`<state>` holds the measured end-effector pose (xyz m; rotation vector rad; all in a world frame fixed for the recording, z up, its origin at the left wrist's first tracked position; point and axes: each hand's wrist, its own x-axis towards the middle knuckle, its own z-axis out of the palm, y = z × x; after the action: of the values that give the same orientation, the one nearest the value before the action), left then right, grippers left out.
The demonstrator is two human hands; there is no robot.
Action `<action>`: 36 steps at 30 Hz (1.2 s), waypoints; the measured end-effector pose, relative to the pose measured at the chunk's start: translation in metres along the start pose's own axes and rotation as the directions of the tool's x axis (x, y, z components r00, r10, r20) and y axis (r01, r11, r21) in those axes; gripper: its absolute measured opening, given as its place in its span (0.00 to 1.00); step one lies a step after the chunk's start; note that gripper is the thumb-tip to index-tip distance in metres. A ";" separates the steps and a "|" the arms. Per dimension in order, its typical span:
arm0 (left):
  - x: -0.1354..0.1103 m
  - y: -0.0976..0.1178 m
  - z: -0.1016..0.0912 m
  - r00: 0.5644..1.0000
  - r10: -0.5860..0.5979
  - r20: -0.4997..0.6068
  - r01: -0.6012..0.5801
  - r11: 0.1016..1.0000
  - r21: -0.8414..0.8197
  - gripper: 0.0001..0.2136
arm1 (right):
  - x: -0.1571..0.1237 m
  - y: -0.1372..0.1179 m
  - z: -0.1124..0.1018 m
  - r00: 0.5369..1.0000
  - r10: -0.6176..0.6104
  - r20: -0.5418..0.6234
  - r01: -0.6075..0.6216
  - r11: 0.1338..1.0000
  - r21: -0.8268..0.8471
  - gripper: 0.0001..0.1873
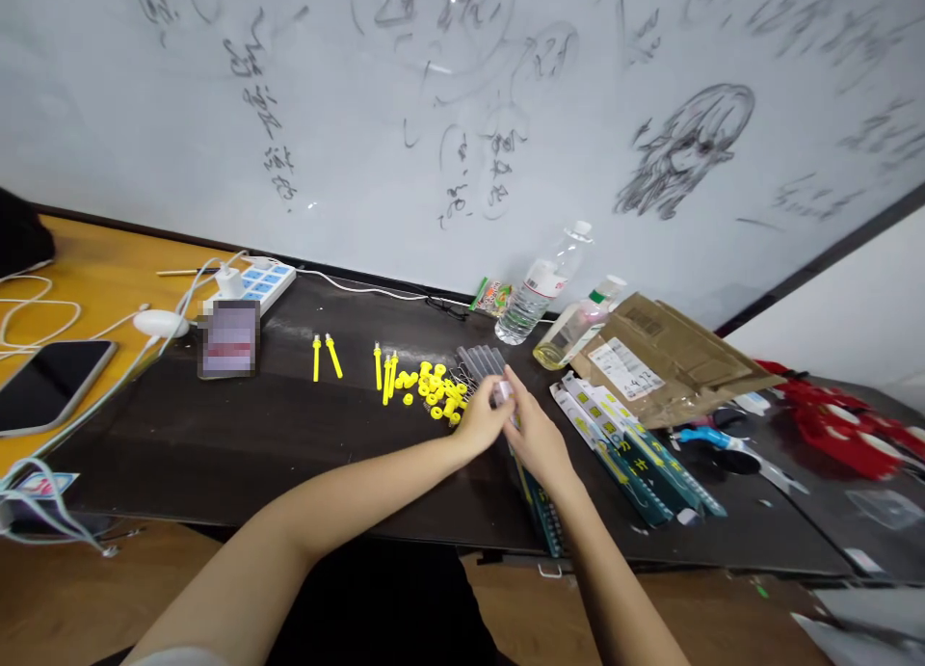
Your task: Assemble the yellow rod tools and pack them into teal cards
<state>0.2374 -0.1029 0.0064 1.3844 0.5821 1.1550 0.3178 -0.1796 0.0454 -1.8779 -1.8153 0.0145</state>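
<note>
My left hand (483, 421) and my right hand (536, 433) meet over the dark table, both closed around a small clear plastic piece (501, 390). Its full shape is hidden by my fingers. Just beyond them lie several clear plastic tubes (480, 359) side by side. Left of my hands is a heap of small yellow plastic parts (435, 388), with thin metal wire pieces (466, 375) at its edge. Several slim yellow sticks with clear tips (377, 365) lie farther left. A long dark green box (541, 512) is partly covered by my right hand and forearm.
Right of my hands lie more long green-and-white boxes (636, 459), blue-handled scissors (729, 446) and a brown parcel (643, 358). A water bottle (531, 300) and a bottle of yellowish liquid (574, 333) stand near the whiteboard (347, 165). A power strip (266, 288) and phone (54, 385) are left.
</note>
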 end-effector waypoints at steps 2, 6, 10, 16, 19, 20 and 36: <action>-0.004 -0.001 0.007 0.993 -0.088 0.075 0.092 0.994 -0.050 0.21 | -0.001 0.012 0.000 1.000 -0.014 0.016 0.015 1.000 -0.020 0.29; -0.008 0.011 -0.005 0.887 -0.323 0.330 0.372 0.923 -0.096 0.27 | 0.011 0.052 -0.010 1.000 -0.016 0.025 0.018 0.996 -0.091 0.26; -0.029 0.019 -0.047 0.927 -0.120 0.355 0.088 0.991 0.104 0.27 | 0.046 0.111 -0.015 0.996 0.092 0.002 -0.090 0.981 -0.169 0.26; -0.067 0.031 -0.109 0.862 0.146 0.486 -0.401 0.783 0.476 0.19 | 0.108 0.152 0.016 0.949 0.311 0.057 -0.276 0.901 -0.335 0.25; -0.069 0.035 -0.115 0.887 0.142 0.440 -0.385 0.754 0.533 0.18 | 0.133 0.145 0.034 0.935 0.351 0.050 -0.313 0.883 -0.350 0.23; -0.068 0.035 -0.114 0.892 0.142 0.429 -0.380 0.749 0.543 0.18 | 0.140 0.141 0.038 0.933 0.356 0.042 -0.320 0.881 -0.348 0.23; -0.060 0.033 -0.115 0.866 0.142 0.479 -0.443 0.662 0.605 0.15 | 0.072 0.104 0.017 0.978 0.120 -0.168 -0.200 0.751 -0.629 0.22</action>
<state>0.1037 -0.1102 0.0001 2.3991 0.5251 0.8754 0.4149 -0.1021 0.0169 -2.4277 -1.6895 -0.7412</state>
